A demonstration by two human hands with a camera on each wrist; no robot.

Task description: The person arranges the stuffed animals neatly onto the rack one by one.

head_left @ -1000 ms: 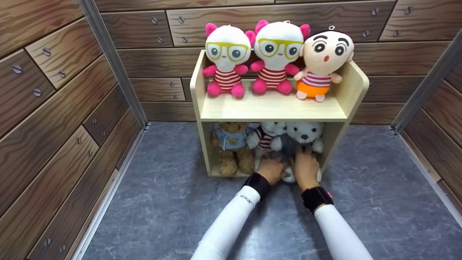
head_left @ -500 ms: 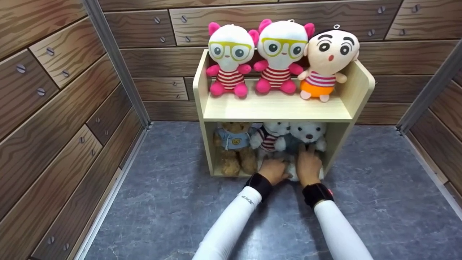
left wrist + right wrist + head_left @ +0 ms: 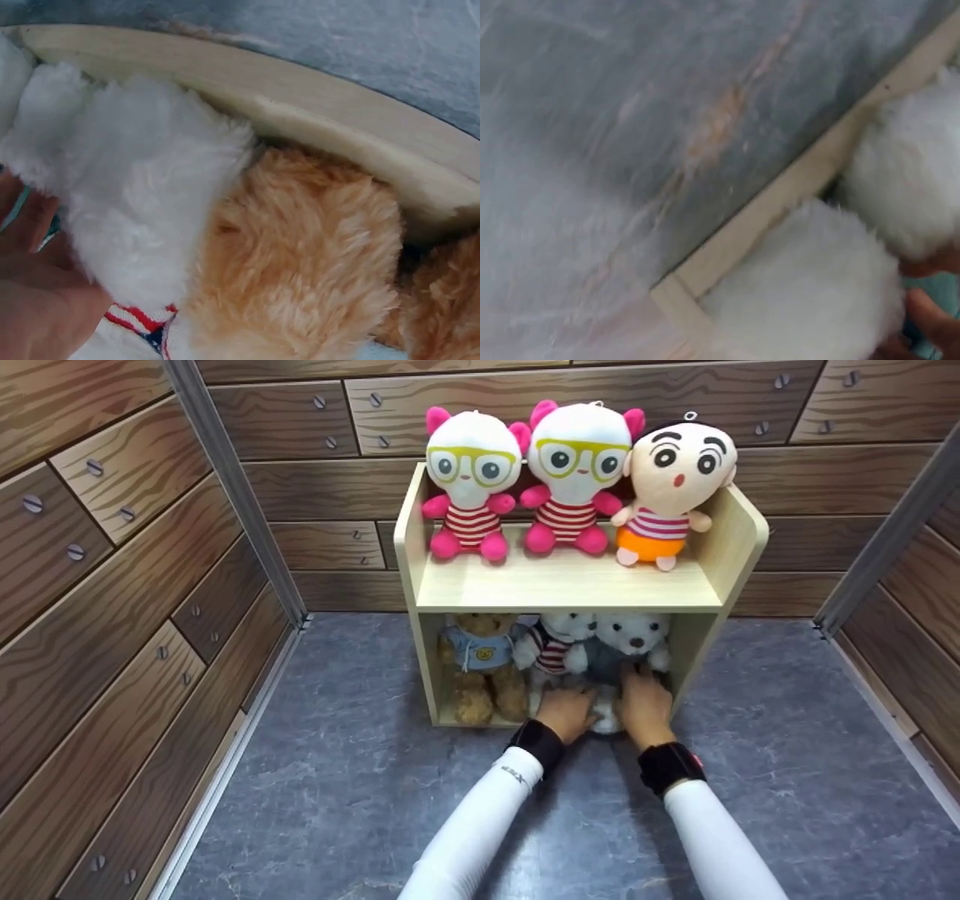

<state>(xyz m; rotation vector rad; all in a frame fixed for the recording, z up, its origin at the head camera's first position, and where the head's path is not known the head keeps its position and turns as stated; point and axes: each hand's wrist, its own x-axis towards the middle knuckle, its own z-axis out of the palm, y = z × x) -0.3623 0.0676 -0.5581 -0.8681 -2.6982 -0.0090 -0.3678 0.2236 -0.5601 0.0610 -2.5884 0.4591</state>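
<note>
In the head view, a white teddy bear [image 3: 636,631] in grey-green clothing sits at the right of the shelf's lower compartment. My right hand [image 3: 646,706] presses its front. In the right wrist view, fingers [image 3: 934,319] touch teal cloth beside white furry feet [image 3: 810,285]. My left hand [image 3: 568,714] lies low between this bear and a white bear in a striped shirt [image 3: 553,651]; its fingertips are partly hidden. Its fingers lie beside a white furry leg [image 3: 142,187] in the left wrist view. A brown teddy bear [image 3: 484,652] in a blue hoodie sits at the left.
A pale wooden shelf [image 3: 566,598] stands on the grey floor [image 3: 337,780]. On its top board sit two pink-eared plush toys [image 3: 472,472] with yellow glasses and a boy doll [image 3: 679,472] in orange shorts. Wood-patterned walls [image 3: 322,495] enclose the back and sides.
My right hand has shifted slightly to the right and its fingers have moved lower on the white bear. The left hand stays almost in place. The other toys keep their places.
</note>
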